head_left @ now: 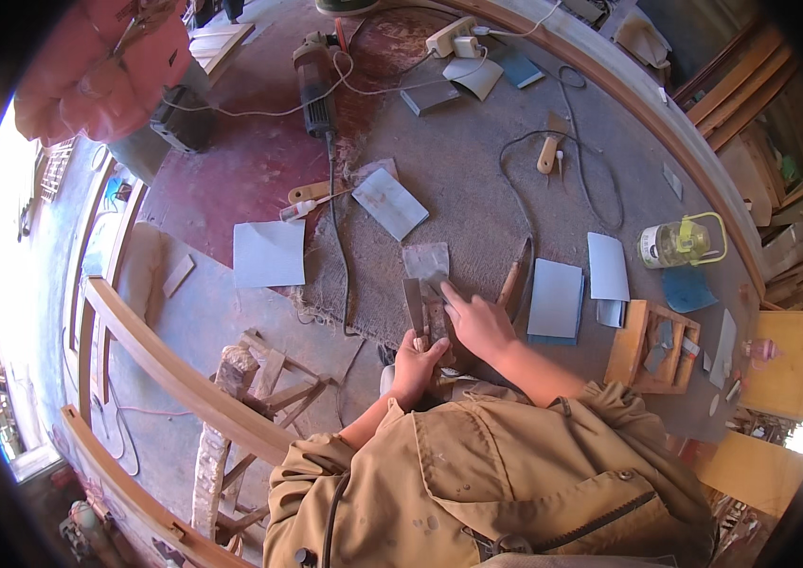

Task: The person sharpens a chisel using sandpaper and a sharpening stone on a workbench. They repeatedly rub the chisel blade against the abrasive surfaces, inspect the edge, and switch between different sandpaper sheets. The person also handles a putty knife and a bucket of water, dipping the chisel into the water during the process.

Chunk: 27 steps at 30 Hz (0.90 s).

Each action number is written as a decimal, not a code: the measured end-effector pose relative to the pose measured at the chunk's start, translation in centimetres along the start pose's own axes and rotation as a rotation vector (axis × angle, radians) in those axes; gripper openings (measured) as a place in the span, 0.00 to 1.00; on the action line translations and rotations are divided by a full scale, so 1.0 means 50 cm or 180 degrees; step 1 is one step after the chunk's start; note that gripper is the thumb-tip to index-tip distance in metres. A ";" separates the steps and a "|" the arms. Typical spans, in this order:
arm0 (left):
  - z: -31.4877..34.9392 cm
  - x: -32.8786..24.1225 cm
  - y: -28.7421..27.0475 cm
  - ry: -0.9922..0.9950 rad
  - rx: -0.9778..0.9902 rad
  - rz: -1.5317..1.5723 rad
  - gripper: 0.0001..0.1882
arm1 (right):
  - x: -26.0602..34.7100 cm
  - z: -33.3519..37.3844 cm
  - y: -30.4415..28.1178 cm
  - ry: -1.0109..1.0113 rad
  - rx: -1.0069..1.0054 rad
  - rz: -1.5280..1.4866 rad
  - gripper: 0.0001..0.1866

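Observation:
At the bench's near edge, my left hand is closed round the wooden handle of a putty knife, its narrow metal blade pointing away from me. Beside that blade lies a wider grey flat piece, perhaps another scraper's blade; a worn handle-like part shows below it. My right hand reaches in from the right with stretched fingers, their tips touching the grey piece. Its thumb is partly hidden. A wooden-handled pointed tool lies just beyond my right hand. Blue-white sandpaper sheets are to its right.
A corded angle grinder and a power strip lie at the back. On the right are a wooden box and a green-lidded bottle. Another scraper lies amid cable loops. A curved wooden frame stands at my left.

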<state>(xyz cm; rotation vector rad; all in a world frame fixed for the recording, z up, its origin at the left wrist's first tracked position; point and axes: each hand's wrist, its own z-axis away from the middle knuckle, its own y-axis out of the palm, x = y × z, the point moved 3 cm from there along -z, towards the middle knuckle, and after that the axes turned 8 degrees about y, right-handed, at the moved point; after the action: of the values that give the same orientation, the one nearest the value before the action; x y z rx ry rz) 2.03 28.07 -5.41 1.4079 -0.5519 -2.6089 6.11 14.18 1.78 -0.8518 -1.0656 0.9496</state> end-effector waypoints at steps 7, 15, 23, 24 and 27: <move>-0.004 -0.088 -0.072 0.0605 -0.0471 -0.2734 0.19 | -0.010 -0.005 -0.015 -0.0033 0.0191 0.0063 0.23; -0.028 -0.207 -0.034 0.2735 -0.0812 -0.4423 0.31 | -0.061 0.046 -0.014 0.0073 0.0311 -0.0463 0.28; -0.012 -0.102 0.030 0.1135 0.0440 -0.4408 0.28 | -0.021 0.040 -0.013 -0.0111 -0.0015 0.0194 0.23; -0.019 -0.090 0.032 0.1117 0.0398 -0.4359 0.28 | -0.015 0.027 -0.006 -0.0088 -0.0011 0.0268 0.23; -0.031 -0.079 0.045 0.1133 0.0301 -0.4303 0.25 | 0.002 -0.041 0.012 -0.0077 -0.0329 0.0116 0.22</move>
<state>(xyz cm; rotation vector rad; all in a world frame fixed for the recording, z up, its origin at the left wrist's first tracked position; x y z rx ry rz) 5.39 26.71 -2.26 2.8969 0.5797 -2.9021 7.95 14.26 0.72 -0.9495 -1.1309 0.9438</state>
